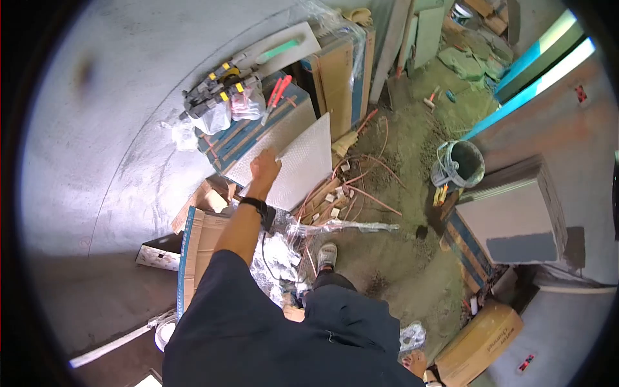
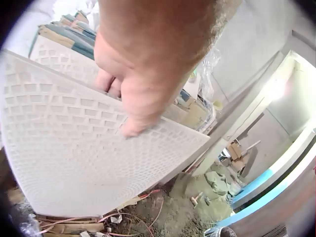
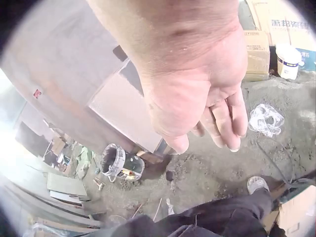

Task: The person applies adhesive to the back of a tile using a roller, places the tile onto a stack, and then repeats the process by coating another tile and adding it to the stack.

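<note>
A pale tile (image 1: 300,169) with a grid-patterned face leans at a tilt against the boxed stack, and the left hand (image 1: 264,169) grips its upper edge. In the left wrist view the thumb of that hand (image 2: 136,94) lies on the patterned face of the tile (image 2: 74,143), with the fingers behind the edge. The right hand (image 1: 416,363) hangs low beside the body at the bottom of the head view. Seen in the right wrist view, the right hand (image 3: 202,103) has loosely hanging fingers and holds nothing.
Red-handled pliers (image 1: 277,97) and bags lie on the boxed stack (image 1: 222,145). A bucket (image 1: 465,164) stands on the dirty floor, near stacked tiles (image 1: 509,216) at the right wall. Hoses and wood scraps lie below the tile. A carton (image 1: 480,345) sits at lower right.
</note>
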`<state>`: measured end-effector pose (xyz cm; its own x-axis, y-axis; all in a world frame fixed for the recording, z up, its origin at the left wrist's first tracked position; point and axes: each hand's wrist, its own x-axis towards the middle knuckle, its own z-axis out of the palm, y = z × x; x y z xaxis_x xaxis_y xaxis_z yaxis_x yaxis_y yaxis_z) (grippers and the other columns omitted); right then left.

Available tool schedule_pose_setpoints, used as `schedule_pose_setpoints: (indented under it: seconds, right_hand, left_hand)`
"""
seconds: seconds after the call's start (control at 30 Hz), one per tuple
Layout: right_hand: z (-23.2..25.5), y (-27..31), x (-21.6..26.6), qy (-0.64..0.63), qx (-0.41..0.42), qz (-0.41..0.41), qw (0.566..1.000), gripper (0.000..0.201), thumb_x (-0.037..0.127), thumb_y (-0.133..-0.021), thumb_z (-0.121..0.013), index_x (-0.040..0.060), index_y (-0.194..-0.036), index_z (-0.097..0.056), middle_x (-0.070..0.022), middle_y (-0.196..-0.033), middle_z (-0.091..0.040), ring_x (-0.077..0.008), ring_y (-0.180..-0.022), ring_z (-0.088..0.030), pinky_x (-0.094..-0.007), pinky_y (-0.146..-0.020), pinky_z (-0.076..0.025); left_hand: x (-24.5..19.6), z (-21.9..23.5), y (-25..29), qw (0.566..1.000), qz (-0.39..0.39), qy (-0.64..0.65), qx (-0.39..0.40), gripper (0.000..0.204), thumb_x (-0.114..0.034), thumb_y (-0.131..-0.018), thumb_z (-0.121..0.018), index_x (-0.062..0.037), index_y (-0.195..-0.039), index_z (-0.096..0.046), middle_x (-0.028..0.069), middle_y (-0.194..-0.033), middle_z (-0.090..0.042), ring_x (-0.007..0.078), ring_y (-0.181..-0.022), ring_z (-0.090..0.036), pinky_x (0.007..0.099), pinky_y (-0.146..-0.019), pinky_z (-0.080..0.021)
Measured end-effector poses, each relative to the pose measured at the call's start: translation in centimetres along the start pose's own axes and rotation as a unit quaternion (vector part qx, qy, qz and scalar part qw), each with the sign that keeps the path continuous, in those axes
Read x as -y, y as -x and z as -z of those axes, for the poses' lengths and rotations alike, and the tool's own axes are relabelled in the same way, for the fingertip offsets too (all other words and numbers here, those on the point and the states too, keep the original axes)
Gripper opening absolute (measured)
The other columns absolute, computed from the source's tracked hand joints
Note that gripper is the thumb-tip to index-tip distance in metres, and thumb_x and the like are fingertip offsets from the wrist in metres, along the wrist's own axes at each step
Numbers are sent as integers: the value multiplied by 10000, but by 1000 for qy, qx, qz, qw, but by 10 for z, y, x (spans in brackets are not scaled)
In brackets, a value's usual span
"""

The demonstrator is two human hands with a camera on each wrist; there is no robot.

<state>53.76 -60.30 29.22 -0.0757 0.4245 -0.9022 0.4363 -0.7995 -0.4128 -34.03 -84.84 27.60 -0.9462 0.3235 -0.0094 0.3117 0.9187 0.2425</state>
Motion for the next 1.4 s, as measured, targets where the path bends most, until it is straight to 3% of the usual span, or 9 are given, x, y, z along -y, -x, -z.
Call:
schedule_pose_setpoints:
  seconds: [0.13,0.33,0.47,0.57,0.6,0.7,0.9,1.03,1.4]
  right_hand:
    - [-65,74,29,125,-120,35,984,417,203,-890,-607,25,-1257,-525,-72,-803,-611,-162,-602,-617,-283,-536,-462]
    - [-72,89,-4,65,-137,41,988,461,230,-905,-589,-4,-1291,-495,-100,-825,-619,-187,-638,-647,-299,-553,-489]
    - [-57,83,-41,106,-97,32,989,321,178,-908,-577,-4,-1171,-557,-72,-745,-598,-160,-595,-615,-264,-467,-437]
    - [-5,61,-108,39,-148,19,988,203,206,-860,-635,21,-934,-595,-90,-749,-618,-176,-607,-634,-309,-485,-470]
    - [10,31,-145,304,-83,169,934,311,268,-837,-669,6,-1002,-638,-169,-913,-684,-286,-818,-687,-401,-652,-540]
    - [-31,67,-83,326,-180,35,927,550,381,-829,-662,-9,-1215,-627,-241,-1196,-639,-398,-1148,-590,-443,-968,-471]
    - [-59,86,-18,174,-203,26,963,581,374,-837,-649,-34,-1246,-588,-234,-1014,-697,-321,-816,-715,-389,-847,-522]
    - [-46,74,11,191,-171,24,966,592,377,-838,-647,-37,-1255,-576,-239,-1020,-693,-328,-847,-711,-388,-835,-519]
    - [84,-56,119,148,-41,238,959,543,385,-881,-634,25,-1282,-564,-190,-1081,-704,-342,-1009,-675,-396,-867,-517]
  left_hand:
    - [-4,-22,-26,994,-22,-26,102,177,-136,-806,-601,-13,-914,-669,238,-932,-684,406,-908,-668,495,-810,-527]
    - [7,-43,-31,992,-94,-16,78,163,-104,-773,-569,-10,-830,-689,257,-900,-677,449,-881,-651,522,-788,-519]
    - [-17,-15,-10,981,-132,14,144,145,-126,-765,-585,-19,-801,-676,263,-878,-666,445,-877,-645,533,-778,-507]
    - [-20,-20,-1,974,-218,7,54,149,-172,-699,-625,-33,-744,-653,239,-792,-648,438,-792,-626,534,-702,-484]
    - [-17,-15,1,971,-223,36,73,154,-175,-668,-616,-36,-729,-638,220,-752,-634,423,-725,-603,525,-654,-460]
    - [-59,47,20,955,-270,99,75,136,-149,-632,-566,-18,-669,-578,203,-618,-576,402,-576,-566,485,-543,-420]
    - [-175,192,83,938,-336,56,72,216,-128,-691,-639,29,-641,-499,198,-550,-500,353,-503,-513,462,-524,-370]
    - [-241,237,115,937,-332,-17,106,215,-110,-670,-711,33,-670,-549,210,-567,-533,374,-518,-526,463,-539,-386]
    - [-532,181,282,851,-490,-100,162,229,-113,-646,-761,29,-699,-590,203,-580,-547,335,-503,-561,389,-508,-409]
